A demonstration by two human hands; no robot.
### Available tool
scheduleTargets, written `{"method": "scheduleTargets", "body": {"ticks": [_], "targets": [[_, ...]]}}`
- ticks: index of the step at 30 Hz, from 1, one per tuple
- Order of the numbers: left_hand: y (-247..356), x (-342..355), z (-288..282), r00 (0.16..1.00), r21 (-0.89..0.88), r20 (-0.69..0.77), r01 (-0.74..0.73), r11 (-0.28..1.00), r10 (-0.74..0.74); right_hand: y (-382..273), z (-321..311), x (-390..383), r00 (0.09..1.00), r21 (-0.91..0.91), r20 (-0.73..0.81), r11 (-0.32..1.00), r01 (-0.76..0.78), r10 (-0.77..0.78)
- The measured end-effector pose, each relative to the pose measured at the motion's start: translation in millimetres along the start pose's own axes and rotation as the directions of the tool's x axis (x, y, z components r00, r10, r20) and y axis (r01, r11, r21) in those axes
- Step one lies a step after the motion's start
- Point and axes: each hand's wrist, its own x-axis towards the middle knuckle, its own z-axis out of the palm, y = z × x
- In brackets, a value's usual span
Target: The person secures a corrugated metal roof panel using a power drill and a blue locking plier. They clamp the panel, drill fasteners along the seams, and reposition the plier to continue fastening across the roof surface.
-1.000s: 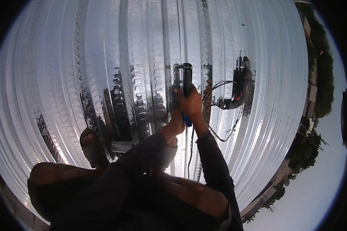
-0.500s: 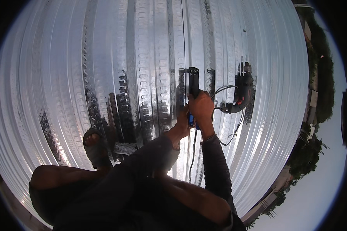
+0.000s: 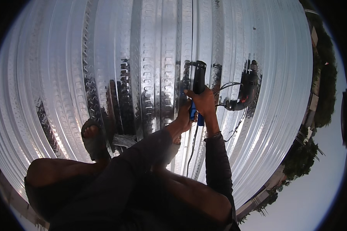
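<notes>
A long hand tool with a black body and blue handles lies in line with the ribs of a shiny corrugated metal sheet. My left hand is closed around the blue handle at its lower end. My right hand wraps the middle of the tool, with its thumb pointing left across it. The black head points away from me, at a seam between ribs. My palms hide part of the handles.
A black corded drill lies on the sheet to the right, its cable looping near my right wrist. My sandalled left foot stands on the sheet. Beyond the sheet's right edge are trees and sky.
The view has shifted slightly, so the tool and drill appear a little further right and up. My right thumb now reaches out to the left, and more blue handle shows between my hands.
</notes>
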Motion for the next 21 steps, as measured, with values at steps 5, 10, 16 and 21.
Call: {"method": "scheduleTargets", "body": {"ticks": [5, 10, 16, 21], "targets": [[-11, 12, -7, 0.999, -0.082, -0.016, 0.047, 0.995, -0.049, 14, 15, 5, 0.99, 0.138, -0.065, 0.982, 0.131, -0.123], [-10, 3, 7, 0.999, -0.123, 0.038, -0.004, 0.992, 0.009, 22, 38, 11, 0.966, -0.084, -0.256, 0.996, 0.023, -0.044], [2, -7, 29, 1.0, -0.199, -0.005, 0.011, 0.98, -0.012, 9, 33, 7, 0.936, -0.32, -0.332, 0.948, 0.002, -0.114], [8, 1, 0, 0.997, 0.049, -0.076, 0.011, 0.999, -0.007, -37, -25, -2, 0.963, -0.423, -0.16, 0.897, 0.133, -0.218]]}}
